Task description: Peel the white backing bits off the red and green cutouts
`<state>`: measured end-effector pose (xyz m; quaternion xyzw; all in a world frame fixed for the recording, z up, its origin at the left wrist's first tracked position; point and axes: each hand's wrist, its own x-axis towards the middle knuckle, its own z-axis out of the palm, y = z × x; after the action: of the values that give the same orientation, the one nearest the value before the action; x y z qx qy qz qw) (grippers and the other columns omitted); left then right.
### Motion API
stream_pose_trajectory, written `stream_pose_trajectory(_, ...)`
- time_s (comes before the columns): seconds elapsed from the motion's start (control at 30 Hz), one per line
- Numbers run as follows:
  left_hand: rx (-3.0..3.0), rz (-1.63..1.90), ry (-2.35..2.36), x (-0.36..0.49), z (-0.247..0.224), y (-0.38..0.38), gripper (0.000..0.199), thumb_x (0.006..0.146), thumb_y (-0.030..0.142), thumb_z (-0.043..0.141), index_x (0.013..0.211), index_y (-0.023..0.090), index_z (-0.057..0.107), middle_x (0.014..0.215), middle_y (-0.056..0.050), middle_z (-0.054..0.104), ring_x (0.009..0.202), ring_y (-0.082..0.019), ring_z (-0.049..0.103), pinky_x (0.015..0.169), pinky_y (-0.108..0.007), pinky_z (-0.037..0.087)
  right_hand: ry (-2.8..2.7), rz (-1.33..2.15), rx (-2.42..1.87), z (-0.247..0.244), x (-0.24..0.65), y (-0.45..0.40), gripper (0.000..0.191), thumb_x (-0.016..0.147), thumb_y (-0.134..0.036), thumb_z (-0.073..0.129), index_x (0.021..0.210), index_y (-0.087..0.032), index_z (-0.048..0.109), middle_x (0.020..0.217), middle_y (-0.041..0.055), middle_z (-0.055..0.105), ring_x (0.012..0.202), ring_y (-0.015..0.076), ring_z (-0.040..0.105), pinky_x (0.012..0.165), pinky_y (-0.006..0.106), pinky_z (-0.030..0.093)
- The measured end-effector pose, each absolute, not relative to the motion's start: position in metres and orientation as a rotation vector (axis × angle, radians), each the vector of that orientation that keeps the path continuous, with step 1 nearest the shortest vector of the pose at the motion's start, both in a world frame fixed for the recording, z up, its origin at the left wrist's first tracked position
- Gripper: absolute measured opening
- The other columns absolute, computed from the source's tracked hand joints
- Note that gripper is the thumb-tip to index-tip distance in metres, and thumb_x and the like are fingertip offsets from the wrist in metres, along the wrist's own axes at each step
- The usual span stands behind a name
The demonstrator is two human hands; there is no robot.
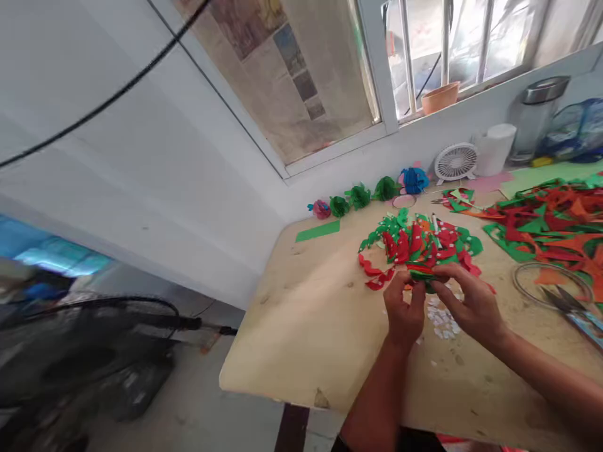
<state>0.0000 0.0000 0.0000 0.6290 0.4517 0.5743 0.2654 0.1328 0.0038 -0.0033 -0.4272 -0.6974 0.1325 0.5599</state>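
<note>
My left hand and my right hand meet over the table, fingers closed on one small piece of layered green and red paper. The left fingers pinch its left end and the right fingers its right side. Just beyond them lies a heap of red and green cut paper pieces with small white squares stuck on. Partly behind my hands, loose small white squares are scattered on the table. Fingers cover part of the held piece, so its full shape is hidden.
The wooden table meets a white wall. Scissors and a metal ring lie right, below a large pile of red, orange and green scraps. Paper pompoms, a small white fan and a jar line the back.
</note>
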Motion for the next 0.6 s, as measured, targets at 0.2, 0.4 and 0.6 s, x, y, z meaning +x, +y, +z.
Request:
stream_pose_trajectory(0.2, 1.528, 1.542, 1.167, 0.005, -0.005, 0.000, 0.018, 0.083, 0.029, 0.053, 0.084, 0.014, 0.062, 0.080, -0.006, 0.063, 0.076, -0.015, 0.059, 0.071, -0.028, 0.049, -1.634, 0.406, -1.102, -0.001, 0.130, 0.006, 0.015, 0.085, -0.030, 0.052, 0.095, -0.020, 0.057, 0.080, 0.0039, 0.062, 0.068, 0.0162, 0.057, 0.061, 0.028, 0.047)
stream_pose_trajectory(0.4, 1.348, 1.640, 1.295, 0.006, -0.011, 0.005, 0.020, 0.081, 0.032, 0.055, 0.082, 0.013, 0.061, 0.076, -0.005, 0.062, 0.072, -0.014, 0.059, 0.067, -0.026, 0.050, -1.557, 0.367, -1.176, 0.006, 0.129, 0.005, 0.014, 0.084, -0.031, 0.052, 0.089, -0.019, 0.058, 0.082, 0.0054, 0.062, 0.073, 0.0175, 0.055, 0.065, 0.029, 0.046)
stream_pose_trajectory(0.6, 1.485, 1.646, 1.417, 0.006, -0.011, 0.004, 0.016, 0.082, 0.027, 0.053, 0.082, 0.014, 0.062, 0.076, -0.005, 0.063, 0.071, -0.014, 0.060, 0.068, -0.026, 0.049, -1.669, 0.555, -1.150, 0.004, 0.127, 0.003, 0.013, 0.084, -0.028, 0.050, 0.081, -0.019, 0.058, 0.068, 0.0016, 0.058, 0.061, 0.0140, 0.053, 0.057, 0.026, 0.043)
